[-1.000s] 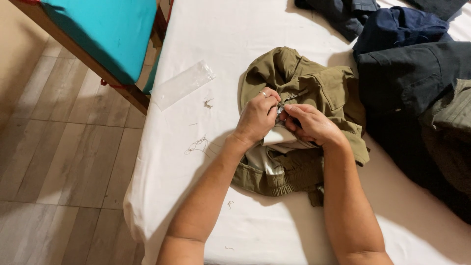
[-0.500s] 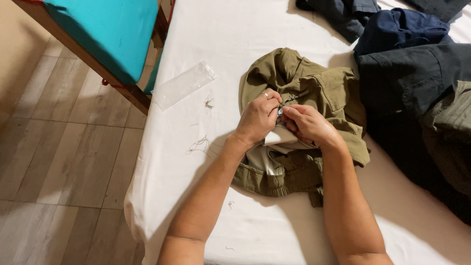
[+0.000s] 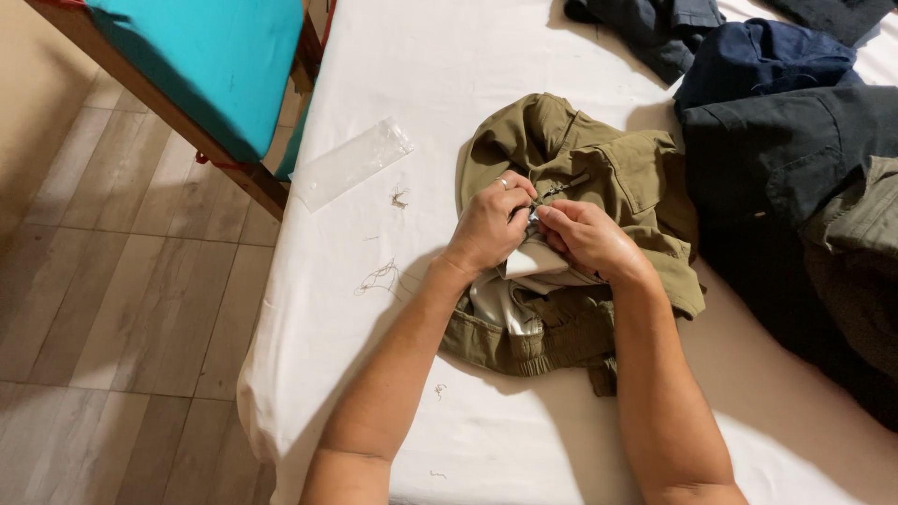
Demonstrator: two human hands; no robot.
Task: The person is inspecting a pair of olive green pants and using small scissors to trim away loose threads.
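An olive green garment (image 3: 613, 168) lies bunched on the white sheet (image 3: 449, 84), its pale lining turned out near me. My left hand (image 3: 489, 224), with a ring on one finger, pinches the cloth at the garment's middle. My right hand (image 3: 585, 238) meets it fingertip to fingertip on the same spot of fabric, and a small metal piece shows between the fingers. What the fingertips hold besides cloth is too small to tell.
Dark blue and grey clothes (image 3: 776, 122) are piled at the right and back. A clear plastic sleeve (image 3: 353, 164) and loose thread clippings (image 3: 379, 276) lie on the sheet to the left. A turquoise cushioned wooden bench (image 3: 201, 65) stands beside the bed over the wooden floor (image 3: 112, 309).
Both hands stay pinched on the same spot of the olive garment; the fingers shifted only slightly.
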